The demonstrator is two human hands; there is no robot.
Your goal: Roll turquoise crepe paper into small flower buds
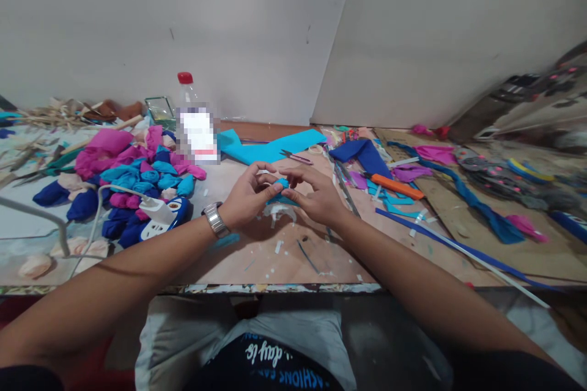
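Between the fingertips of both hands is a small bunched piece of turquoise crepe paper (283,190), held just over the table. My left hand (251,194), with a metal watch (215,220) on its wrist, pinches it from the left. From the right, my right hand (317,193) presses it with thumb and fingers. Part of the piece is hidden by the fingers. Behind the hands lies a long turquoise paper strip (257,153), with small pointed scissors (296,157) at its front edge. A roll of clear tape (279,214) appears to lie under the hands.
At left are heaped pink, turquoise and blue paper bundles (132,177), a power strip (162,223) with a white cable, and a red-capped bottle (186,88) behind a blurred phone (198,133). At right lie an orange cutter (397,186), blue strips (362,156) and a white stick (486,264).
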